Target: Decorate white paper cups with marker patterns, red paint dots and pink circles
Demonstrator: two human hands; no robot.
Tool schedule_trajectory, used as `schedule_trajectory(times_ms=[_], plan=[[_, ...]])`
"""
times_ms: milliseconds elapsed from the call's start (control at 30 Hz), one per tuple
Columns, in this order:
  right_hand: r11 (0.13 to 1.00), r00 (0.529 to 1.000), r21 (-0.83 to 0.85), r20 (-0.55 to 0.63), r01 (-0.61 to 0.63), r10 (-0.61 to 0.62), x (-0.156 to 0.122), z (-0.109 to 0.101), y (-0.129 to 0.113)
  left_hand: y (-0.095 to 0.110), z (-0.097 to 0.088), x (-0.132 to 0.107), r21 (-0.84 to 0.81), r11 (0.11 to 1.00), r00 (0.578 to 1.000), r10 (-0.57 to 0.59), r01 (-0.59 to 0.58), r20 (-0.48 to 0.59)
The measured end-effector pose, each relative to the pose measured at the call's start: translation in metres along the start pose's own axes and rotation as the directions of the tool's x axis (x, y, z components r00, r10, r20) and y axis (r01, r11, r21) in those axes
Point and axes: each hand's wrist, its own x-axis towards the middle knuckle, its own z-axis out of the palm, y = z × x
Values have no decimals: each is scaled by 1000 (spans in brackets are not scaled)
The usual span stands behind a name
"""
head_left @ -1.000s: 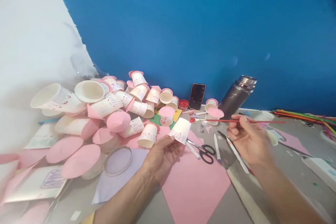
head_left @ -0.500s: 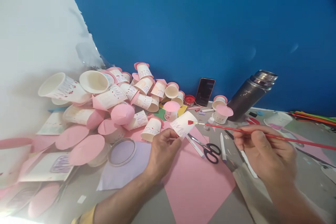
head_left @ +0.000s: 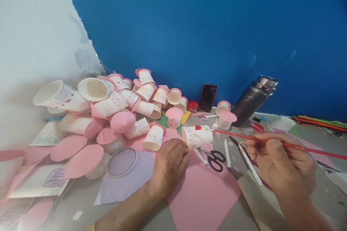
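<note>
My left hand (head_left: 169, 169) grips a white paper cup (head_left: 204, 136) by its rim. The cup lies on its side in the air, its open end toward the left, with a purple zigzag drawn near the rim. In my right hand (head_left: 282, 162) is a thin red paintbrush (head_left: 257, 139), its red-loaded tip at the cup's side; whether the bristles touch it I cannot tell. Below the cup are black-handled scissors (head_left: 216, 160) and a white marker (head_left: 200, 156), on a sheet of pink paper (head_left: 202, 195).
Decorated paper cups with pink paper pieces (head_left: 108, 119) are heaped at left. A purple sheet (head_left: 124, 180) bears a tape ring (head_left: 122, 177). Behind stand a red paint pot (head_left: 192, 106), a phone (head_left: 208, 97) and a dark flask (head_left: 251, 103). More markers (head_left: 227, 154) lie near my right hand.
The cup in my left hand has turned, so its rim now faces left and its base right. The brush stays at the cup's side. The whole view has shifted slightly.
</note>
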Motion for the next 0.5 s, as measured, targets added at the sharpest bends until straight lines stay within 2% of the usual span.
schedule_trajectory(times_ms=[233, 300, 333, 367, 400, 433, 467, 500], plan=[[1000, 1000, 9, 2, -3, 3, 3, -4, -1, -1, -2, -2, 97, 984, 989, 149, -150, 15], [999, 1000, 30, -19, -16, 16, 5, -6, -2, -1, -2, -2, 70, 986, 989, 148, -148, 11], [999, 999, 40, -23, -21, 22, 7, -6, -2, 0, -2, -2, 29, 994, 994, 109, -109, 3], [998, 999, 48, -26, -30, 31, 8, -7, -3, 1, -2, -1, -34, 999, 1000, 28, -28, 3], [998, 999, 52, -31, -35, 36, 8, -7, -4, 2, -2, 0, -116, 988, 995, -100, 102, 18], [998, 998, 48, -40, -37, 39, 8, -7, -5, 2, -2, 1, -208, 939, 962, -266, 273, 60], [999, 998, 39, -46, -33, 35, 8, -7, -5, 3, -2, 2, -301, 836, 888, -440, 459, 134], [1000, 999, 20, -49, -22, 23, 6, -6, -6, 3, -2, 4, -380, 679, 775, -589, 629, 230]])
